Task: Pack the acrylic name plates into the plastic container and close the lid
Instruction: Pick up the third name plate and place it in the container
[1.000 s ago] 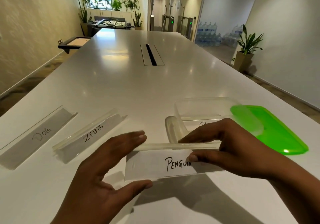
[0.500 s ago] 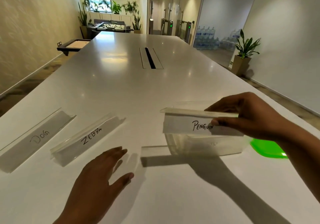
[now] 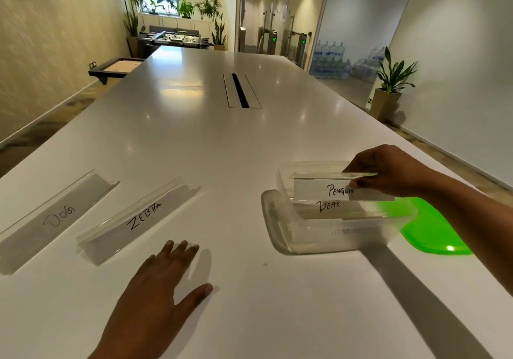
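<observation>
Fingers (image 3: 357, 184) of my right hand (image 3: 388, 169) pinch the PENGUIN plate (image 3: 316, 189), its length aligned with the container (image 3: 280, 228) just beneath.

My right hand (image 3: 388, 172) pinches the PENGUIN plate (image 3: 333, 189) over the clear container (image 3: 327, 236); my left hand (image 3: 158, 292) lies flat on the table (image 3: 194, 136).

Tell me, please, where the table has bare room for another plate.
Free: between the ZEBRA plate and the container, ahead of the left hand, and far out around the cable slot. Crowded: the container, where the right hand holds the PENGUIN plate, and the green lid beside it.
</observation>
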Tool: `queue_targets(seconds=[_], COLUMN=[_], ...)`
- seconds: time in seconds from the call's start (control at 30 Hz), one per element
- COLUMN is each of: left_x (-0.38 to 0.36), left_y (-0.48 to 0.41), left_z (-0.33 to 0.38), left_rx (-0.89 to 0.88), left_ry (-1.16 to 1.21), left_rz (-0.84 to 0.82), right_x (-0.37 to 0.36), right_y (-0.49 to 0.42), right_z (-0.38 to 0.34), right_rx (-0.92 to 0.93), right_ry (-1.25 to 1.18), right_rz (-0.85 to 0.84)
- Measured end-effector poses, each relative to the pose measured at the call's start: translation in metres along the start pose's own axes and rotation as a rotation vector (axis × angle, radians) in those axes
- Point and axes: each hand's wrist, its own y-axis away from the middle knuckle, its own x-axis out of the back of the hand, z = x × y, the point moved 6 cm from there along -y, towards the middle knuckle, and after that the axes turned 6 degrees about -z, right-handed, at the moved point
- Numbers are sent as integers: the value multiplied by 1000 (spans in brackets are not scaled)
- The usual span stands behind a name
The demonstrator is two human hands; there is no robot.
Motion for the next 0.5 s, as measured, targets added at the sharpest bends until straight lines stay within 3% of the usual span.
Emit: queue_targets(seconds=[0.5], left_x=[0], left_y=[-2], left_z=[-1], left_rx=[27], left_ry=[4], left_rz=[-23], right_x=[-45], right_y=[-38], right_z=[11], right_rx=[-6], right_ry=[42], right_rz=[-115])
